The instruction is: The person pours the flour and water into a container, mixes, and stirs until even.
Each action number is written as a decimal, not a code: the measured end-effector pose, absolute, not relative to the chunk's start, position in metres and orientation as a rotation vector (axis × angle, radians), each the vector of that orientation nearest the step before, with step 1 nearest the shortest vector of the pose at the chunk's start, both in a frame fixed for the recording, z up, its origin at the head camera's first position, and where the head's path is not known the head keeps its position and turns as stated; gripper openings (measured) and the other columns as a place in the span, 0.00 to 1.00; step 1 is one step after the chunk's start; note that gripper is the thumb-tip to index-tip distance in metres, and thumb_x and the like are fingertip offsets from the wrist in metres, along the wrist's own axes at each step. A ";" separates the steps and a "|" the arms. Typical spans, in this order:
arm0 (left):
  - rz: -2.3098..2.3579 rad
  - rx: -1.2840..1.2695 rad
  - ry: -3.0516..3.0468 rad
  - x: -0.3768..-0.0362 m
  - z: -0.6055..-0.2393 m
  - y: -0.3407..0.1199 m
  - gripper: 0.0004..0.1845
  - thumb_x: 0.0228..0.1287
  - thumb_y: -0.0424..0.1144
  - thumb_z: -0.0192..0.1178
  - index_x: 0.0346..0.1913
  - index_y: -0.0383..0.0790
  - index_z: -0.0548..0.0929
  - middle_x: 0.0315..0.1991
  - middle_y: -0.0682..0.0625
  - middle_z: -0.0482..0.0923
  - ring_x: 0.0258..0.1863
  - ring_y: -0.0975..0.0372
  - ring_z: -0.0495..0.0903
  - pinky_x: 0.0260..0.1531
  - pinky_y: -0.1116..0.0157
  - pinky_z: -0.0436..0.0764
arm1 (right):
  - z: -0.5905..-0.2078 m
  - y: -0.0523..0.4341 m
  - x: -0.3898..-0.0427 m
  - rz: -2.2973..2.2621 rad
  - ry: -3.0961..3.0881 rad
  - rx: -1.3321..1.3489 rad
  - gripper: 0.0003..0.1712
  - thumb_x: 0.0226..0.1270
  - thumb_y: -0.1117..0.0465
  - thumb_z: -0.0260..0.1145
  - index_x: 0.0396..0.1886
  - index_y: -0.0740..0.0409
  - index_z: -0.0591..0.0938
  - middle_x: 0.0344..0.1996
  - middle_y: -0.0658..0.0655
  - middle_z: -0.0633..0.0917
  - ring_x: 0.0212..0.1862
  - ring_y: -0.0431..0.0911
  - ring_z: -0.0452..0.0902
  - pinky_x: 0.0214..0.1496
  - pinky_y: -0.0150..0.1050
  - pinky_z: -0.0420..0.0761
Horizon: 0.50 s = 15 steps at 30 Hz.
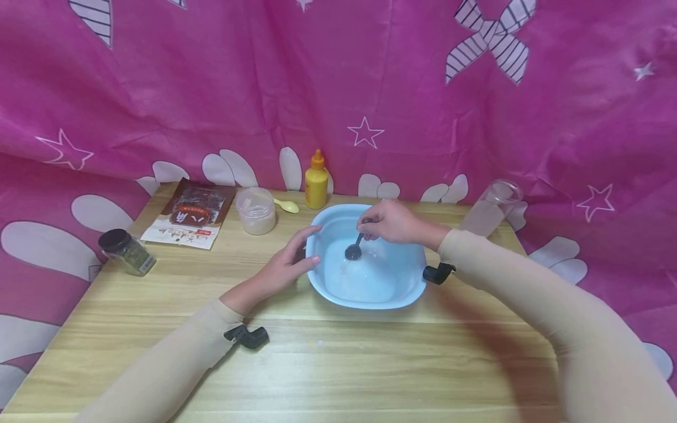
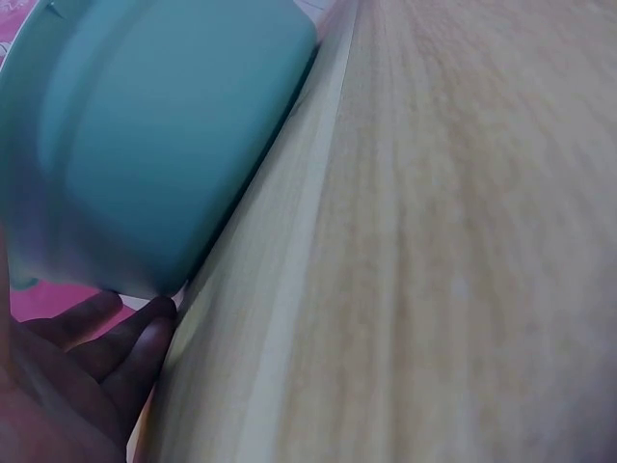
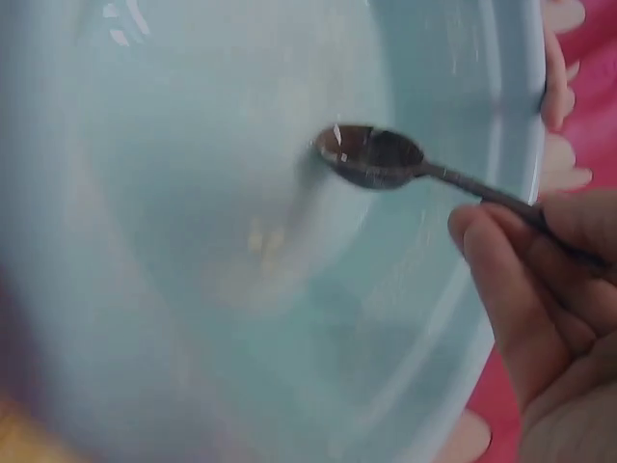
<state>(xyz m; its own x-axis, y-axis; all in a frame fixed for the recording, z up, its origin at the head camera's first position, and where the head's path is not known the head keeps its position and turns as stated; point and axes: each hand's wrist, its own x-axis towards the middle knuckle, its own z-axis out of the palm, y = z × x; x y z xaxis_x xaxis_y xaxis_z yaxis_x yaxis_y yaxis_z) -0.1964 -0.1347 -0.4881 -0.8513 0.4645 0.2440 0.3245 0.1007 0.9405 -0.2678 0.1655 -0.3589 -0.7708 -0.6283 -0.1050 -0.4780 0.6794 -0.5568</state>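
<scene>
A light-blue plastic basin (image 1: 365,304) stands on the wooden table, with pale glints on its inner floor. My left hand (image 1: 282,264) holds its left rim, the thumb on the edge; in the left wrist view the other fingers (image 2: 135,362) reach along the basin's outer wall (image 2: 164,145), low near the table. Over the basin, my right hand (image 1: 394,222) pinches the thin handle of a small dark spoon (image 1: 353,252) between thumb and fingers. The right wrist view shows the spoon's round bowl (image 3: 371,159) inside the basin, its hollow shiny and facing up.
Left of the basin are a clear tub (image 1: 256,217), a pale yellow spoon (image 1: 287,205), a brown-and-white packet (image 1: 193,214) and a black-lidded jar (image 1: 129,254). Behind it stands a yellow squeeze bottle (image 1: 316,187). A clear cylindrical container (image 1: 489,208) is at back right, before a pink curtain (image 1: 317,88).
</scene>
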 end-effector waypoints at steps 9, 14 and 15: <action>1.849 0.826 2.259 -0.199 -0.489 -0.135 0.37 0.84 0.35 0.61 0.88 0.48 0.60 0.87 0.36 0.59 0.81 0.36 0.68 0.76 0.40 0.75 | -0.350 0.187 -0.271 -0.618 2.665 -0.863 0.07 0.78 0.64 0.74 0.45 0.63 0.95 0.29 0.50 0.93 0.33 0.42 0.91 0.41 0.40 0.88; 1.845 0.825 2.265 -0.198 -0.489 -0.135 0.37 0.84 0.36 0.61 0.88 0.48 0.60 0.87 0.36 0.59 0.80 0.36 0.69 0.76 0.40 0.75 | -0.349 0.184 -0.268 -0.682 2.518 -0.865 0.08 0.79 0.64 0.74 0.49 0.64 0.94 0.34 0.52 0.94 0.38 0.45 0.94 0.50 0.43 0.93; 1.845 0.826 2.267 -0.198 -0.490 -0.136 0.37 0.84 0.36 0.61 0.88 0.48 0.59 0.87 0.36 0.59 0.80 0.36 0.69 0.76 0.40 0.75 | -0.350 0.184 -0.269 -0.696 2.525 -0.869 0.09 0.79 0.64 0.74 0.49 0.64 0.94 0.34 0.51 0.94 0.38 0.44 0.94 0.50 0.44 0.93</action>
<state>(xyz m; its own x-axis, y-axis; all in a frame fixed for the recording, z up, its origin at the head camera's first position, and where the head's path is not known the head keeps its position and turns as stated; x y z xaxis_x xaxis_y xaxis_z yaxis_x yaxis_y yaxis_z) -0.1981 -0.1356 -0.4896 -0.8471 0.4680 0.2517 0.3416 0.1169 0.9325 -0.2685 0.1839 -0.3497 -0.7369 -0.6494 -0.1878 -0.4614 0.6863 -0.5622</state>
